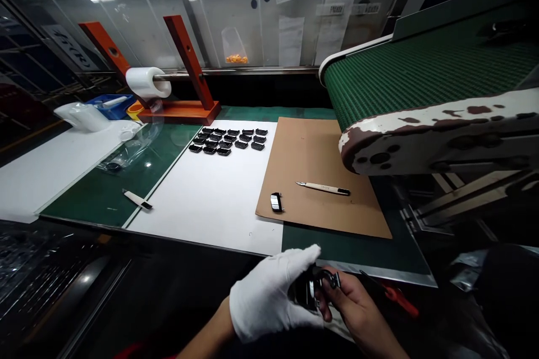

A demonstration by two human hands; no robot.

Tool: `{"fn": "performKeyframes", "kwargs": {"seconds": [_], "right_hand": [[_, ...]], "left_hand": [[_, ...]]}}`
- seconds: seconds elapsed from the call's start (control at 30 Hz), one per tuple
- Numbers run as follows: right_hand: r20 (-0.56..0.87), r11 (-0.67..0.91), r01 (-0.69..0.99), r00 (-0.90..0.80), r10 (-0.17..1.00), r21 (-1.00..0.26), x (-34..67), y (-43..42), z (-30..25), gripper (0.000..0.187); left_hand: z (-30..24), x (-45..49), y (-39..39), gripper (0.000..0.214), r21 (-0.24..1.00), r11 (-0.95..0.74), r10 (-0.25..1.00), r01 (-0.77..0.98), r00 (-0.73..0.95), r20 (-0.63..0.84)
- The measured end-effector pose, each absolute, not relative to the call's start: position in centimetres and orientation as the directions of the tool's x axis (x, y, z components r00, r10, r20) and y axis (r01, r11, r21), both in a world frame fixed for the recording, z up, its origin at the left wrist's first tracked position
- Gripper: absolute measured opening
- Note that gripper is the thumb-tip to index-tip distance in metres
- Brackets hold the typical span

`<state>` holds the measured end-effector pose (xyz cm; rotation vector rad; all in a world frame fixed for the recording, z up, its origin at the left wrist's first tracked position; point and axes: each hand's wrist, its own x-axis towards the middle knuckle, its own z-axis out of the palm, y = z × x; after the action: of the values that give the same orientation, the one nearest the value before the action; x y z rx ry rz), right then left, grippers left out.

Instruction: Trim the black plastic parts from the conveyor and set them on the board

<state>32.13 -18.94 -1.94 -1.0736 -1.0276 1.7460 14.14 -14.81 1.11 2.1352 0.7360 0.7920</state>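
Note:
My left hand (273,296), in a white glove, and my bare right hand (352,305) both hold a black key fob (309,289) low in the view. A metal loop on the fob sits near my right fingers, and the glove hides part of the fob. Red-handled cutters (396,300) lie just beyond my right hand. Several similar black fobs (227,141) stand in rows on a white sheet (214,207). One more fob (276,202) and a craft knife (324,188) lie on a brown cardboard sheet (315,179).
A green conveyor belt (421,73) with a stained white frame overhangs the right of the bench. A white-handled knife (137,199) lies on a green mat (101,190). Behind it stand a film roll (147,83) on an orange stand and a blue tray (110,106).

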Motion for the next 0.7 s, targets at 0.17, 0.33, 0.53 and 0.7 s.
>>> {"fn": "performKeyframes", "kwargs": {"seconds": [0.17,0.33,0.53,0.7], "right_hand": [[-0.265,-0.338,-0.183,-0.335,0.904,-0.923,32.4,-19.0,-1.9,0.043],[-0.265,-0.343,-0.156,-0.376,0.888,-0.926,32.3,-19.0,-2.0,0.046],[-0.307,-0.386,-0.2,-0.337,0.89,-0.901,31.9,-18.9,-1.8,0.045],[-0.402,-0.412,-0.281,-0.097,0.911,-0.867,32.3,-18.6,-0.4,0.048]], "left_hand": [[1.0,14.1,-14.6,0.085,0.778,-0.547,0.732,0.308,0.627,0.267],[1.6,13.6,-14.7,0.092,0.744,-0.598,0.655,0.298,0.716,0.24],[1.5,13.3,-14.9,0.09,0.77,-0.551,0.682,0.323,0.706,0.191],[0.4,13.2,-14.5,0.069,0.626,-0.666,0.69,0.405,0.652,0.312]]}}
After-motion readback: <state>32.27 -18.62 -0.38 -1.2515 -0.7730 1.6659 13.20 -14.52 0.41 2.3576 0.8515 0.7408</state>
